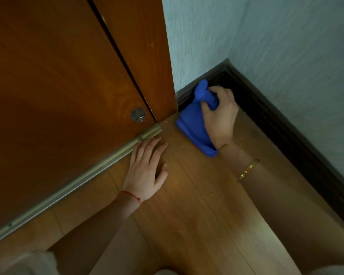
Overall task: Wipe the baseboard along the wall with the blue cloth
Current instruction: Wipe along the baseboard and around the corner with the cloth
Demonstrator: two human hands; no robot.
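Observation:
A dark brown baseboard (pixel 266 116) runs along the pale blue walls and turns a corner at the upper middle. My right hand (pixel 220 116) is shut on the blue cloth (pixel 191 122), bunched at the top and pressed against the short baseboard stretch beside the door frame. The cloth's loose end trails down over the floor under my wrist. My left hand (pixel 145 169) lies flat on the wooden floor, fingers spread, fingertips touching the metal threshold strip (pixel 68 187).
A brown wooden door (pixel 58 86) with a round metal stopper (pixel 137 115) fills the left. Its frame (pixel 147 56) meets the baseboard. Crumbs and dust specks lie on the laminate floor (pixel 197 215) near the cloth and along the right baseboard.

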